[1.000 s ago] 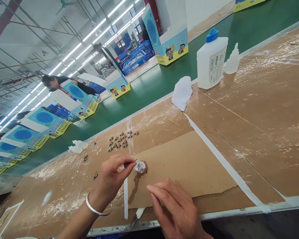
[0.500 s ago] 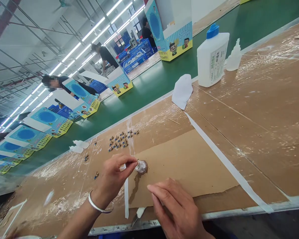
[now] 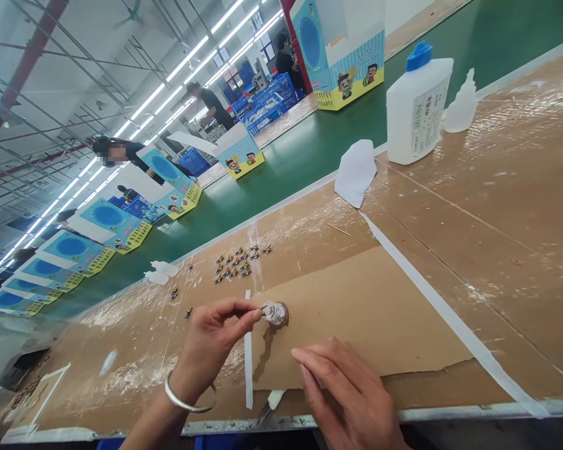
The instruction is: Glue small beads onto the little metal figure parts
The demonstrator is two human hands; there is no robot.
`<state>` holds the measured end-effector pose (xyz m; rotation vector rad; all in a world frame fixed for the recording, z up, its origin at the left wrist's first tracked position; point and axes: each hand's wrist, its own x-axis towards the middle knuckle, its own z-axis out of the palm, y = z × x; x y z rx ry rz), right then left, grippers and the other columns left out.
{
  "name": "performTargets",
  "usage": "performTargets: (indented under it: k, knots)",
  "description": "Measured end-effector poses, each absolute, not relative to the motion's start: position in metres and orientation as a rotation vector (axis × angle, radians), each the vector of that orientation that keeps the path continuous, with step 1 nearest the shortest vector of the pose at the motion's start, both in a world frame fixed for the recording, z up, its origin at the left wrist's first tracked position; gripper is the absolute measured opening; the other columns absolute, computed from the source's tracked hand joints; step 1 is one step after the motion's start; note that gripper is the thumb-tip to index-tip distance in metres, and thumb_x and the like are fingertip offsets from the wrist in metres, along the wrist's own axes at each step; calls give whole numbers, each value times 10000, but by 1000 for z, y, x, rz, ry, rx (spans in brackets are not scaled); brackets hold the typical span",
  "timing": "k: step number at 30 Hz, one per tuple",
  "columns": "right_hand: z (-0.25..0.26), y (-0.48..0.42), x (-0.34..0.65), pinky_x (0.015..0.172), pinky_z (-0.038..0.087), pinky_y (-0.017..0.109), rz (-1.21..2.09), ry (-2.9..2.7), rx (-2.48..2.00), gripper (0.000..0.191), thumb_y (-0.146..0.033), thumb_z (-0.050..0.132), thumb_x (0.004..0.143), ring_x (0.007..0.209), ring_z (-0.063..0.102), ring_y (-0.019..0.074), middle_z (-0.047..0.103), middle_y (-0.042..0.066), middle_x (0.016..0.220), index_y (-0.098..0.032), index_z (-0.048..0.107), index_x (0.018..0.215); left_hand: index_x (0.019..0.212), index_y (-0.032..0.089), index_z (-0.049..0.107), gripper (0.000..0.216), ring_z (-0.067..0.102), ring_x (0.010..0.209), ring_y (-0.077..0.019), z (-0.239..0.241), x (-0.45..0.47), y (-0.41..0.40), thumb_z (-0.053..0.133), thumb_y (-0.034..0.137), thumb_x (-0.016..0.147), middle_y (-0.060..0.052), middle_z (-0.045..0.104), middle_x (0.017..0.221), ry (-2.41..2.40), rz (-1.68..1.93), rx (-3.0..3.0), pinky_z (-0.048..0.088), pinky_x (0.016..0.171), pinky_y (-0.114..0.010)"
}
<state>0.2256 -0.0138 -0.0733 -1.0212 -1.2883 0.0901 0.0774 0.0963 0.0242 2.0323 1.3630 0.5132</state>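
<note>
Your left hand [image 3: 213,340] pinches a tiny part at the small dish [image 3: 276,314]; your right hand [image 3: 344,394] lies flat, fingers together. The bottle [image 3: 416,106] label is unreadable.

A small round glue-smeared cap [image 3: 276,314] sits flat on brown cardboard, touching the left hand's [image 3: 211,340] pinched fingertips

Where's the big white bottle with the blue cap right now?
In the head view, the white bottle stands upright at the upper right on the taped cardboard bench, near the green conveyor's edge, between a white paper scrap and a small clear dropper bottle.
</note>
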Motion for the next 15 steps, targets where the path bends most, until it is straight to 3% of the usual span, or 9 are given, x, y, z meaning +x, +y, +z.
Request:
performTargets:
  k: [6,15]
  knots:
    - [-75,-16,230,763,484,235,44,-1334,-1080,233,-55,500,820,785,605,113,634,39,847,-144,603,1009,764,197,718,173,609,614,-113,24,27,68,745,343,675,18,679,629,1622,810,1685,500,615,-190]
    - [-76,-21,229,771,488,247,2,-1445,-1183,191,-143,503,862,759,615,124,640,23,847,-183,594,1024,778,181,711,230,648,804,-191,-25,-39,44,720,389,680,-31,721,807,1920,791,1655,497,771,-267]
